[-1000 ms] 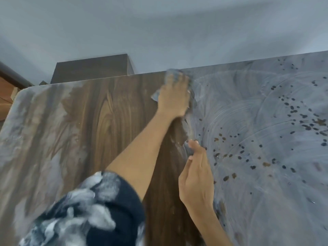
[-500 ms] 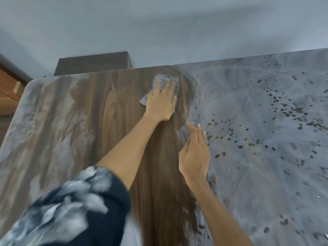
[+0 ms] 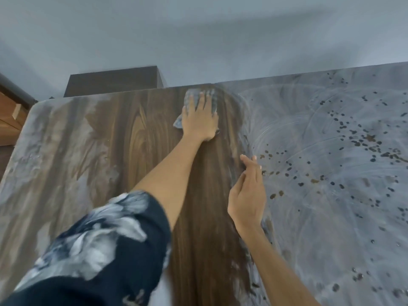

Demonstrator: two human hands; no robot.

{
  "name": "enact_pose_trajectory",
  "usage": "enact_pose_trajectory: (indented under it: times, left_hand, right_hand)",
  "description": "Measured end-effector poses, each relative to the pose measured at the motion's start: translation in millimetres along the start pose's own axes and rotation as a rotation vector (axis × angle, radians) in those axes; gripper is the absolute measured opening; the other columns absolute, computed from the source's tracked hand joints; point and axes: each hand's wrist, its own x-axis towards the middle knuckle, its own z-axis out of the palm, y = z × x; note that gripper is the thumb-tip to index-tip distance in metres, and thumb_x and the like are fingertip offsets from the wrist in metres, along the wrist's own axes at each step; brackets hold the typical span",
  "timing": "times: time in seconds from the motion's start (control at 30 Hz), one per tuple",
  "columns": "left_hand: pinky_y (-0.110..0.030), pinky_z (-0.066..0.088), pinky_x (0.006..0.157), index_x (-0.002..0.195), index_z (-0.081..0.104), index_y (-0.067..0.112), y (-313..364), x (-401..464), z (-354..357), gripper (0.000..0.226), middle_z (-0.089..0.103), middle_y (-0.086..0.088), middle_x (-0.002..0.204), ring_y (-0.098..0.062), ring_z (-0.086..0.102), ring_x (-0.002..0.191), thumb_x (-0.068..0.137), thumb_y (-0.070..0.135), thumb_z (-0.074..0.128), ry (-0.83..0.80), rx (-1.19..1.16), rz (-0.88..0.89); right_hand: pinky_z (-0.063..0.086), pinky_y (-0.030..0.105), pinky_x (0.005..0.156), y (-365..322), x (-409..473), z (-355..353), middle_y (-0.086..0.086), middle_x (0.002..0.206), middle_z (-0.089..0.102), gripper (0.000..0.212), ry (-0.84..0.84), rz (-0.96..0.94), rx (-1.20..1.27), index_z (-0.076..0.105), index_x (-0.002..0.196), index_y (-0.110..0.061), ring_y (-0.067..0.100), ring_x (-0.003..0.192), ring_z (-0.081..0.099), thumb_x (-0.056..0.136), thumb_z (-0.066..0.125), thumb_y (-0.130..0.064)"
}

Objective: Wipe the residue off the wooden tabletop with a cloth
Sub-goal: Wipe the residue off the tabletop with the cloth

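The left hand (image 3: pixel 201 117) presses the cloth (image 3: pixel 191 98) flat, fingers spread, at the tabletop's (image 3: pixel 136 138) far edge, on the bared strip of wood. The right hand (image 3: pixel 248 191) hovers with straight fingers, holding nothing, at the border of the grey residue (image 3: pixel 320 195). That film, speckled with dark spots, covers the whole right side; streaks remain at the left. To wipe well, keep the palm flat on the cloth, draw long overlapping strokes along the grain, and refold once it loads up, lest it smear.
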Motion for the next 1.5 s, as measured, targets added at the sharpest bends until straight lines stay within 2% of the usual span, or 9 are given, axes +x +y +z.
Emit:
enact_pose_trajectory:
  times: [0.27, 0.37, 0.57, 0.8, 0.9, 1.1, 1.2, 1.33, 1.5]
  left_hand:
    - [-0.039, 0.013, 0.115, 0.148, 0.013, 0.014, 15.4, -50.6, 14.5, 0.056, 0.009, -0.002, 0.157, -0.022, 0.002, 0.144, 0.099, 0.035, 0.028, -0.003, 0.08, 0.498]
    - [-0.042, 0.013, 0.116, 0.148, 0.013, 0.01, -10.2, -32.4, 6.8, 0.056, 0.01, -0.006, 0.156, -0.028, 0.0, 0.144, 0.099, 0.034, 0.026, 0.029, 0.103, 0.377]
    - [-0.044, 0.005, 0.117, 0.149, 0.008, 0.01, 4.4, 59.9, -1.8, 0.06, 0.004, -0.006, 0.157, -0.03, -0.002, 0.144, 0.098, 0.036, 0.026, -0.039, 0.07, 0.159]
    - [-0.037, 0.011, 0.115, 0.148, 0.017, 0.016, 41.7, -33.6, 11.3, 0.054, 0.012, -0.001, 0.156, -0.021, 0.003, 0.144, 0.099, 0.032, 0.032, -0.038, 0.009, 0.507]
    - [-0.039, 0.014, 0.115, 0.147, 0.02, 0.014, -3.0, -67.4, 8.3, 0.056, 0.015, -0.003, 0.156, -0.025, 0.006, 0.144, 0.097, 0.029, 0.038, 0.02, -0.063, 0.385]
    - [-0.042, 0.011, 0.114, 0.148, 0.016, 0.013, -30.5, -39.6, -9.8, 0.055, 0.011, -0.005, 0.156, -0.03, 0.004, 0.143, 0.098, 0.029, 0.033, 0.018, -0.07, -0.05]
    - [-0.042, 0.019, 0.113, 0.145, 0.027, 0.012, 6.6, -91.1, 6.8, 0.057, 0.021, -0.01, 0.153, -0.034, 0.018, 0.141, 0.091, 0.03, 0.033, -0.001, -0.108, 0.252]
    - [-0.03, 0.01, 0.113, 0.144, 0.03, 0.019, 5.8, -202.9, 25.7, 0.059, 0.02, 0.003, 0.152, -0.02, 0.009, 0.141, 0.087, 0.036, 0.029, -0.131, -0.077, 0.64]
    - [-0.038, 0.013, 0.117, 0.144, 0.03, 0.014, -29.0, -203.8, 25.0, 0.054, 0.021, -0.004, 0.152, -0.028, 0.008, 0.143, 0.095, 0.036, 0.038, -0.006, -0.115, 0.243]
  right_hand:
    - [0.039, 0.037, 0.105, 1.5, 0.6, 2.7, 0.013, 0.14, 0.046, 0.041, 0.062, 0.04, 0.014, 0.049, 0.129, -0.013, 0.027, 0.133, 0.039, 0.095, 0.027, -0.014]
    - [0.041, 0.035, 0.103, 0.3, -0.1, 1.3, 0.013, 0.139, 0.047, 0.036, 0.052, 0.051, 0.018, 0.05, 0.128, -0.014, 0.027, 0.133, 0.039, 0.097, 0.034, -0.006]
    - [0.012, 0.0, 0.103, 3.2, -0.3, 3.0, 0.015, 0.137, 0.049, 0.036, 0.057, 0.03, 0.012, 0.051, 0.127, -0.013, 0.03, 0.132, 0.04, 0.095, 0.036, -0.004]
    - [0.034, 0.027, 0.107, -1.1, -0.1, -2.8, 0.006, 0.13, 0.053, 0.036, 0.2, 0.033, 0.201, 0.053, 0.122, -0.006, 0.018, 0.13, 0.041, 0.094, 0.031, -0.003]
    - [0.035, 0.026, 0.106, 0.3, 2.6, -6.5, -0.002, 0.123, 0.053, 0.034, 0.258, 0.061, 0.313, 0.054, 0.12, -0.002, 0.017, 0.127, 0.045, 0.094, 0.031, -0.001]
    - [0.042, 0.028, 0.099, -0.3, 3.8, -8.4, 0.015, 0.119, 0.061, 0.033, 0.259, 0.095, 0.408, 0.056, 0.117, -0.001, 0.026, 0.117, 0.055, 0.093, 0.034, -0.004]
    - [0.047, 0.026, 0.089, -1.2, 9.4, -15.8, 0.003, 0.107, 0.063, 0.027, 0.198, 0.244, 0.542, 0.059, 0.112, -0.004, 0.016, 0.099, 0.059, 0.097, 0.037, -0.008]
    - [0.04, 0.005, 0.082, 3.4, 25.2, -41.5, 0.003, 0.103, 0.06, 0.02, 0.007, 0.428, 0.835, 0.059, 0.099, -0.006, 0.009, 0.098, 0.055, 0.097, 0.039, -0.002]
    - [0.045, 0.006, 0.075, 20.9, 27.6, -62.0, 0.003, 0.114, 0.061, 0.025, -0.32, 0.344, 0.685, 0.058, 0.103, -0.009, 0.009, 0.091, 0.056, 0.097, 0.036, 0.001]
